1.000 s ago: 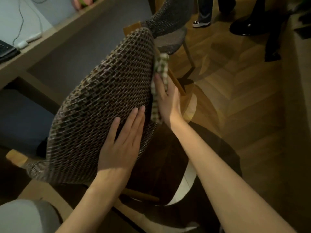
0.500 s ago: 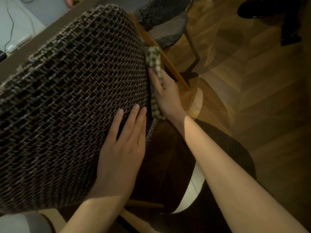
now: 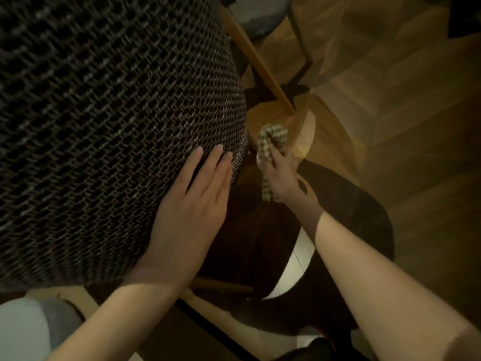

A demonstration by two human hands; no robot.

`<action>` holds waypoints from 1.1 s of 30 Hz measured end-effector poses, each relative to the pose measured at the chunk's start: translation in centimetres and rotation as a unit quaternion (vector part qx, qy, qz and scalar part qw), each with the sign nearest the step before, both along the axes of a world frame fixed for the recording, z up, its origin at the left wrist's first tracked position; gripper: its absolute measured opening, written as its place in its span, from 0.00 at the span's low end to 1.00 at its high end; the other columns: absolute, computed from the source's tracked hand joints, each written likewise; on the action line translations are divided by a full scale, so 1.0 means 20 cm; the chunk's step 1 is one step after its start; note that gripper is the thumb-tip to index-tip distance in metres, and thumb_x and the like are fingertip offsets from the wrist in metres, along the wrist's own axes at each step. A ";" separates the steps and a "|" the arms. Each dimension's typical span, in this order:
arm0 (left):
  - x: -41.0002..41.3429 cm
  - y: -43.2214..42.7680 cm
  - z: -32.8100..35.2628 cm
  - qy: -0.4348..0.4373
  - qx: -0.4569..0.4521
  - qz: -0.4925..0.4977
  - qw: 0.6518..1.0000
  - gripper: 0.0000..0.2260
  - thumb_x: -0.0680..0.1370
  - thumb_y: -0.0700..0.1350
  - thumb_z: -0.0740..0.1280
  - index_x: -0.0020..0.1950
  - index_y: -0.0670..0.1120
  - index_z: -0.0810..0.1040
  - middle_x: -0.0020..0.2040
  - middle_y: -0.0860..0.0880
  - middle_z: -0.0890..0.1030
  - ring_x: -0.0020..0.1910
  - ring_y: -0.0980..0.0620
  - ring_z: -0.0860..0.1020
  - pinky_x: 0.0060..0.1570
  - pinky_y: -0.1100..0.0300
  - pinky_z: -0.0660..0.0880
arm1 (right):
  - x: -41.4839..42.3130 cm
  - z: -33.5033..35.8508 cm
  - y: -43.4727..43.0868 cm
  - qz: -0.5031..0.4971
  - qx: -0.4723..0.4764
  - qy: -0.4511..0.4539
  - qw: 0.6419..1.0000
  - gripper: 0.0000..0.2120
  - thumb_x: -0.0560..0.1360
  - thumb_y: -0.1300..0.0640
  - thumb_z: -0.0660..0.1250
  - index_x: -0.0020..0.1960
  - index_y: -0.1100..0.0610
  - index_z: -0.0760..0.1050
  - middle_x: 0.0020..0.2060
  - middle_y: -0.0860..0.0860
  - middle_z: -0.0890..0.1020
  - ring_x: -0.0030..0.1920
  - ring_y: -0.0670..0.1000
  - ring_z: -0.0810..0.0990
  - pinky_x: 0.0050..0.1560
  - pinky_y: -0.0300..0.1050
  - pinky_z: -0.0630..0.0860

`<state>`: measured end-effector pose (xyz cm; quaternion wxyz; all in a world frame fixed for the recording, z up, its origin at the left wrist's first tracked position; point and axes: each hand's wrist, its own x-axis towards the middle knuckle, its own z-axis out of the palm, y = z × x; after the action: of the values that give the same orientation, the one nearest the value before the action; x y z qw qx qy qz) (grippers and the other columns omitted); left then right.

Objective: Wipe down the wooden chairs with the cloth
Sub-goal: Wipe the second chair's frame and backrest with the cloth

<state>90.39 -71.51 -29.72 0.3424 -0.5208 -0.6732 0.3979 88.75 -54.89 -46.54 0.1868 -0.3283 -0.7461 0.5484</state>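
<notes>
View from above, looking down over a person's two bare forearms at a tipped chair (image 3: 117, 126) with a dark woven shell that fills the left half of the scene.

The left hand (image 3: 192, 212) lies flat on the woven surface near its right edge. Its fingers (image 3: 208, 165) are straight and close together, pressing on the weave and holding nothing.

Just to the right of those fingertips, past the edge of the weave, the right hand (image 3: 282, 175) grips a green-and-cream checked cloth (image 3: 273, 138). Its fingers (image 3: 278, 158) are curled round the middle of the cloth. A bunched end stands up beyond the fingertips, and a short tail hangs out below the palm, toward the wrist.

A light wooden leg (image 3: 263, 66) of the chair runs away from the right fingers, slanting up and to the left alongside the woven edge. The bunched cloth sits just at the leg's near end. Whether it touches the wood cannot be told.

Beyond and to the right of the right hand is a herringbone wooden floor (image 3: 390, 121), partly in shadow. Far beyond both sets of fingers, at the top edge, the underside of a second chair (image 3: 260, 19) shows. Behind the left wrist, toward the viewer, a wooden rail (image 3: 221, 285) crosses in the dark.
</notes>
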 end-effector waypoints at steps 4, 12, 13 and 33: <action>-0.02 -0.13 -0.05 -0.058 -0.003 -0.035 0.998 0.22 0.76 0.37 0.62 0.70 0.36 0.68 0.72 0.41 0.67 0.73 0.43 0.60 0.74 0.48 0.45 | -0.16 0.02 -0.03 0.105 0.082 -0.013 0.991 0.25 0.78 0.67 0.54 0.74 0.55 0.61 0.75 0.55 0.55 0.73 0.61 0.53 0.71 0.52 0.53; -0.04 -0.25 -0.08 -0.160 -0.001 -0.078 0.984 0.18 0.79 0.36 0.51 0.55 0.37 0.81 0.68 0.42 0.73 0.71 0.43 0.62 0.72 0.51 0.49 | -0.08 -0.03 -0.43 0.123 0.011 0.131 0.984 0.25 0.75 0.76 0.52 0.70 0.63 0.66 0.73 0.58 0.62 0.74 0.59 0.57 0.73 0.49 0.49; -0.04 -0.25 -0.07 -0.174 0.005 -0.091 0.981 0.19 0.80 0.36 0.50 0.52 0.37 0.82 0.66 0.42 0.75 0.71 0.42 0.63 0.72 0.51 0.49 | -0.04 -0.04 -0.47 0.152 0.030 0.126 0.980 0.25 0.75 0.75 0.52 0.71 0.62 0.66 0.74 0.57 0.62 0.74 0.58 0.59 0.73 0.49 0.49; -0.13 -0.45 -0.05 -0.271 0.005 -0.189 0.944 0.19 0.80 0.36 0.53 0.41 0.42 0.83 0.53 0.44 0.83 0.65 0.41 0.73 0.73 0.54 0.51 | 0.32 0.16 -0.52 0.321 0.033 -0.077 0.943 0.18 0.81 0.62 0.51 0.67 0.58 0.72 0.41 0.50 0.79 0.34 0.38 0.76 0.32 0.32 0.66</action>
<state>87.77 -80.43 -30.74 0.2185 -0.7248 -0.6320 0.1660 95.07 -65.26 -43.25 -0.0464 -0.1062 -0.8415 0.5277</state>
